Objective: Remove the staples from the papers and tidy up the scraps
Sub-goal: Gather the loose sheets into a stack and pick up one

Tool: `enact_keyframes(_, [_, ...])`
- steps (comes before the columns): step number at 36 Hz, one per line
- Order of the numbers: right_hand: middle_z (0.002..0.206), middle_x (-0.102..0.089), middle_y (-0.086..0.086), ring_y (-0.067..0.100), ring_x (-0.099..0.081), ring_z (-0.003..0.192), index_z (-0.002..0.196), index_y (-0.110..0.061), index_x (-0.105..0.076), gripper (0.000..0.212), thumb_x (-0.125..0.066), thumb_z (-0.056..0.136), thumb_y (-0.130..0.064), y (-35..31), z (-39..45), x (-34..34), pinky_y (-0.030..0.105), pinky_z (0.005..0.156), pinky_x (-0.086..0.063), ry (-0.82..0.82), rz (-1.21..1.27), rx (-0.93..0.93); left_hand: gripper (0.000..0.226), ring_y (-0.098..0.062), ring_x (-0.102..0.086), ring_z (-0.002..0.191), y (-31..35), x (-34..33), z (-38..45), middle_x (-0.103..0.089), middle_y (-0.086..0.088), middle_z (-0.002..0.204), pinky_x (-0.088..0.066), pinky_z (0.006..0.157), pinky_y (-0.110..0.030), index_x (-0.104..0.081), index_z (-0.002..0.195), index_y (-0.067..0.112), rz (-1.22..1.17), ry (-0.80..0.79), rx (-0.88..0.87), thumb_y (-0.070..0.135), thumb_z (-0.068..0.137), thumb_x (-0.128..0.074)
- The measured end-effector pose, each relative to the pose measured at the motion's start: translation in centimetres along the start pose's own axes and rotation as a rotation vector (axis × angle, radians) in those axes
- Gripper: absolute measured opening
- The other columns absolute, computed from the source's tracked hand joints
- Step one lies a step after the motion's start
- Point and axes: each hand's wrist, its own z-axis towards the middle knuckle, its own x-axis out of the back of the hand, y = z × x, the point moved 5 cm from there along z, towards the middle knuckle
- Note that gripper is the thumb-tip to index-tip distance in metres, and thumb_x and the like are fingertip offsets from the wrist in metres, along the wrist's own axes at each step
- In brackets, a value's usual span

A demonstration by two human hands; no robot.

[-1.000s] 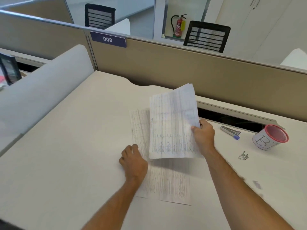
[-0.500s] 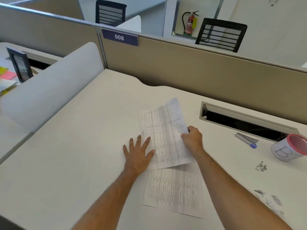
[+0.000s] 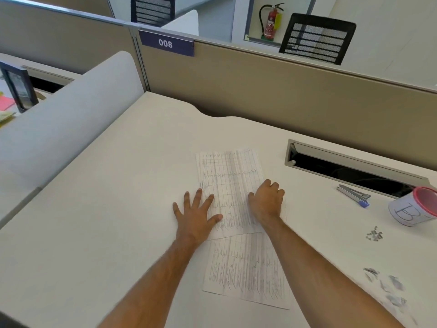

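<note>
So a second ago we had the top sheet lifted up off the desk in our right hand, and now it's flat again, laid over the upper end of the lower sheets in the middle of the frame. Our left hand went from curled at the paper's left edge to fingers spread wide and straight, pressing down where the edge meets the desk. The right hand sits on the sheet's right side with fingers curled under; we can't tell if it still pinches the edge or just rests there.

Our read: the sheets come apart freely, so the staple pulling looks done for this set and we're stacking and squaring the pages.

Orientation-wise, the top sheet's long axis runs from bottom of frame toward the top, tipped a touch to the upper left, short edge nearest the partition. The lower sheets run the same way, skewed a little.

Still left, we'd say: the pulled staples heaped at right, the paper scraps at lower right (pretty blurry), with the cup marked B and the staple remover just above them.
</note>
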Motion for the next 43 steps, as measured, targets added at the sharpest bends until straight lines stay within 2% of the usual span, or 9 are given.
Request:
enact_keyframes(5, [0.125,-0.051,0.015,0.034,-0.057,0.11,0.132,-0.002,-0.043,0.051,-0.065,0.089,-0.02,0.4,1.3,0.2,0.042,0.084,-0.056,-0.142,0.223,-0.186,0.075,-0.032,0.015,0.158,0.1,0.0,0.0,0.007,0.003,0.173,0.009,0.12,-0.067,-0.012,0.163,0.04,-0.003,-0.012,0.015,0.07,0.099,-0.035])
enact_keyframes(8, [0.089,-0.055,0.005,0.022,-0.06,0.078,0.103,-0.004,-0.053,0.017,-0.059,0.087,-0.008,0.8,2.1,0.6,0.027,0.054,-0.045,-0.169,0.385,-0.223,0.074,-0.033,0.015,0.158,0.3,0.1,0.0,0.008,0.003,0.173,0.009,0.12,-0.067,-0.012,0.163,0.04,-0.008,-0.019,0.018,0.069,0.099,-0.036])
enact_keyframes(10, [0.081,-0.055,0.004,0.019,-0.054,0.068,0.086,-0.006,-0.053,0.005,-0.056,0.086,-0.002,1.2,2.3,0.9,0.022,0.05,-0.037,-0.162,0.477,-0.229,0.075,-0.032,0.014,0.158,0.3,0.2,0.0,0.007,0.003,0.173,0.008,0.12,-0.067,-0.012,0.163,0.039,-0.012,-0.019,0.018,0.068,0.099,-0.038])
enact_keyframes(14, [0.078,-0.049,-0.001,0.014,-0.046,0.063,0.074,-0.014,-0.046,0.024,-0.058,0.084,0.004,2.0,1.9,1.2,0.021,0.05,-0.034,-0.18,0.612,-0.209,0.077,-0.031,0.013,0.159,0.1,0.3,0.0,0.004,0.004,0.173,0.008,0.121,-0.066,-0.015,0.163,0.038,-0.04,-0.009,0.029,0.067,0.098,-0.043])
enact_keyframes(24, [0.103,-0.072,0.003,0.02,-0.069,0.089,0.11,-0.014,-0.066,0.03,-0.064,0.087,0.004,5.7,-0.8,2.3,0.03,0.072,-0.057,-0.19,0.927,-0.22,0.121,-0.029,-0.003,0.16,0.8,1.2,0.1,-0.001,-0.01,0.173,-0.006,0.128,-0.051,-0.001,0.164,0.014,-0.342,0.088,0.108,0.067,0.081,-0.071])
enact_keyframes(30, [0.108,-0.071,0.0,0.024,-0.069,0.099,0.11,-0.018,-0.064,0.029,-0.063,0.091,0.003,8.1,-2.7,3.0,0.046,0.09,-0.058,-0.176,1.04,-0.25,0.105,-0.032,-0.022,0.155,2.8,2.7,-1.3,-0.022,-0.012,0.168,-0.028,0.123,-0.05,-0.012,0.163,0.01,-0.687,0.217,0.155,0.058,0.089,-0.068])
enact_keyframes(35, [0.111,-0.073,0.003,0.026,-0.07,0.102,0.113,-0.013,-0.065,0.029,-0.065,0.09,0.006,10.0,-5.0,3.7,0.047,0.093,-0.057,-0.2,1.153,-0.277,0.095,-0.033,-0.056,0.133,4.6,3.1,-1.8,-0.048,-0.011,0.154,-0.05,0.108,-0.052,-0.02,0.159,0.017,-0.828,0.127,0.184,0.061,0.088,-0.067])
enact_keyframes(39, [0.117,-0.072,0.006,0.028,-0.07,0.106,0.122,-0.008,-0.062,0.036,-0.064,0.091,0.007,11.5,-7.2,3.6,0.048,0.095,-0.057,-0.251,1.209,-0.305,0.079,-0.026,-0.064,0.107,5.5,2.9,-2.7,-0.059,-0.004,0.127,-0.054,0.093,-0.04,-0.031,0.154,0.017,-0.841,0.066,0.188,0.054,0.093,-0.066])
enact_keyframes(43, [0.122,-0.069,0.007,0.029,-0.069,0.107,0.128,-0.01,-0.056,0.04,-0.064,0.091,0.006,12.6,-9.1,3.3,0.049,0.092,-0.058,-0.352,1.194,-0.324,0.049,-0.021,-0.065,0.099,6.3,2.1,-3.9,-0.064,-0.005,0.13,-0.053,0.082,-0.032,-0.046,0.14,0.016,-0.892,0.077,0.168,0.032,0.099,-0.067])
